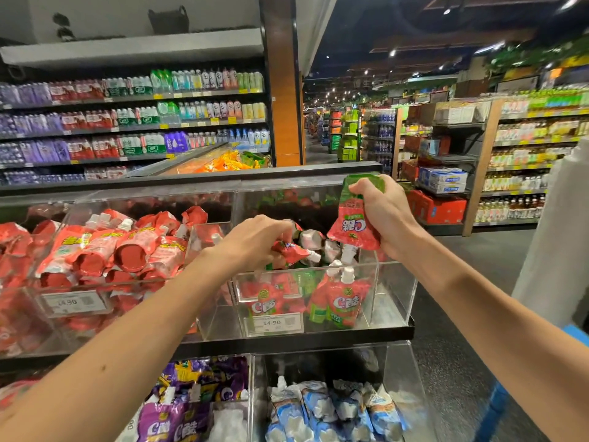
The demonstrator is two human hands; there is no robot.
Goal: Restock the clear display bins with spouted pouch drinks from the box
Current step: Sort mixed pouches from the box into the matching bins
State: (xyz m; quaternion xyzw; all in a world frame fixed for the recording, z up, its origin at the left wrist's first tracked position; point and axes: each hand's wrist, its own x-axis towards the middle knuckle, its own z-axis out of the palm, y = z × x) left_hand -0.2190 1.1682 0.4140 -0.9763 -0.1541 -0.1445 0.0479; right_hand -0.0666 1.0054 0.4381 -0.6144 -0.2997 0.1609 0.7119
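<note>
While right hand (379,215) clenches a red-and-green spouted soft pouch (350,226), spout below the grip, and left hand (255,240) pinches a second red pouch (293,250), either could slip outside the clear acrylic bin (393,295).

The right-hand clear bin (395,295) is open at the top. Its right end, beside the standing red pouches (344,301), is bare down to the floor. The left hand (255,240) and its crumpled pouch (293,250) fill the left of the opening. The right hand (382,215) hangs over the middle with an upside-down pouch (353,221). A black ledge (223,178) runs along the back above the bins. The neighbouring bin (127,295) is heaped to its rim.
</note>
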